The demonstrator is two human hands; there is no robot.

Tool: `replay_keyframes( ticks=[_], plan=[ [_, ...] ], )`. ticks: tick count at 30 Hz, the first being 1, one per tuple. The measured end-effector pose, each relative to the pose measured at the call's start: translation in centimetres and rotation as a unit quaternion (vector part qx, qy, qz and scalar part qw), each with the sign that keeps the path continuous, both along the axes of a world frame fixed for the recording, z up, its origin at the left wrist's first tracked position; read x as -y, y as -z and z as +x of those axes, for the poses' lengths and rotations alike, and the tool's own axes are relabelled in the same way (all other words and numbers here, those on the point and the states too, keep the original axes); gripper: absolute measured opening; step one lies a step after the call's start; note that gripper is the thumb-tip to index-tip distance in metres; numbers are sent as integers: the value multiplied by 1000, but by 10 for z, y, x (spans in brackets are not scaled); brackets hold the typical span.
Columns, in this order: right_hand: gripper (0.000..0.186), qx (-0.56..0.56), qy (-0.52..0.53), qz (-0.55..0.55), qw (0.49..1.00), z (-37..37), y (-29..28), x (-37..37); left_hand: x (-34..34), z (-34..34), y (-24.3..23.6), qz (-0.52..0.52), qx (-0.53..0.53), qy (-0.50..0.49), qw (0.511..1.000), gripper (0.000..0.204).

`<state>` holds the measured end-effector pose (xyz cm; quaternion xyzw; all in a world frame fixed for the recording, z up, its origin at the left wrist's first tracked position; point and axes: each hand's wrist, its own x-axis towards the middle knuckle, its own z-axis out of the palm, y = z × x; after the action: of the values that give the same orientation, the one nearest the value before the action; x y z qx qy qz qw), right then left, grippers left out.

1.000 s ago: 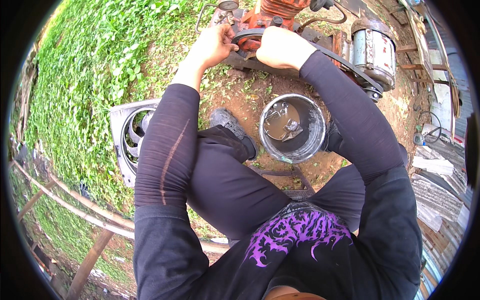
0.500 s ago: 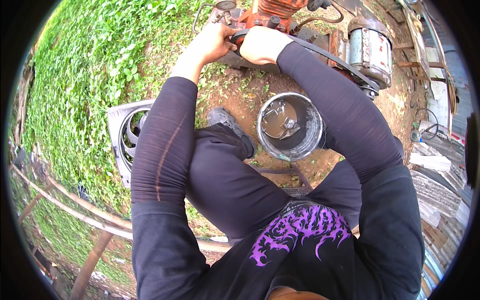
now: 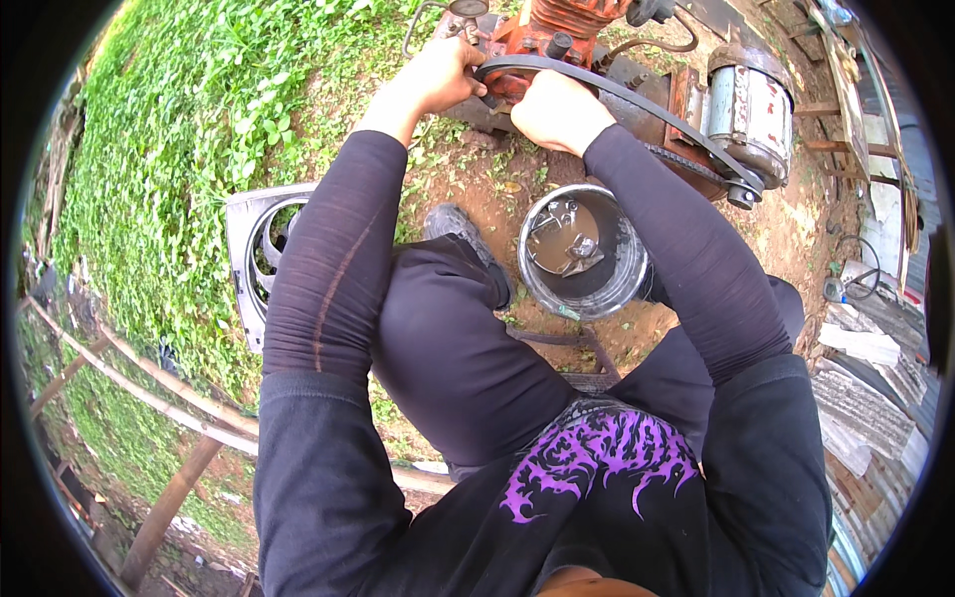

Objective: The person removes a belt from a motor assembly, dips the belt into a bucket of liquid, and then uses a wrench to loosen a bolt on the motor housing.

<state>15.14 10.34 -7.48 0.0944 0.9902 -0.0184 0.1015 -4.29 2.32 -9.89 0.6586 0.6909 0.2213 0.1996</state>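
Observation:
A black drive belt (image 3: pixel 637 98) arcs from beside my left hand to the small pulley (image 3: pixel 742 194) on the grey electric motor (image 3: pixel 748 114). My left hand (image 3: pixel 438 78) is closed at the belt's left end, thumb and fingertips against it. Just below the belt, my right hand (image 3: pixel 559 111) is curled in front of the orange compressor pump (image 3: pixel 567 25). Its fingertips are hidden, so what they grip does not show. A second, ridged dark belt (image 3: pixel 686 164) runs lower down, partly behind my right sleeve.
A bucket (image 3: pixel 622 284) holding murky liquid and metal parts stands between my feet. To the left, a grey fan housing (image 3: pixel 244 264) lies on the grass. A pressure gauge (image 3: pixel 468 8) sits beside the pump. Corrugated sheets (image 3: pixel 865 398) are stacked at right.
My right hand has come off the belt's upper run, down and to the right. More of the belt now shows, in a wider arc. The whole view has shifted slightly.

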Motion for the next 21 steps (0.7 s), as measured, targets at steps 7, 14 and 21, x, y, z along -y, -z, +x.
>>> replay_keyframes(
  ticks=[7, 14, 21],
  plan=[
    [18, -47, 63, -60, 995, 5, -7, 3, -1, 4, 19, -35, 23, -47, 998, 25],
    [23, 88, 4, -31, 996, -21, -26, 2, 7, -2, 45, -25, 88, -55, 994, 28],
    [23, 107, -65, -2, 992, -32, -23, -13, 5, 5, 47, -21, 47, -67, 996, 29]
  ],
)
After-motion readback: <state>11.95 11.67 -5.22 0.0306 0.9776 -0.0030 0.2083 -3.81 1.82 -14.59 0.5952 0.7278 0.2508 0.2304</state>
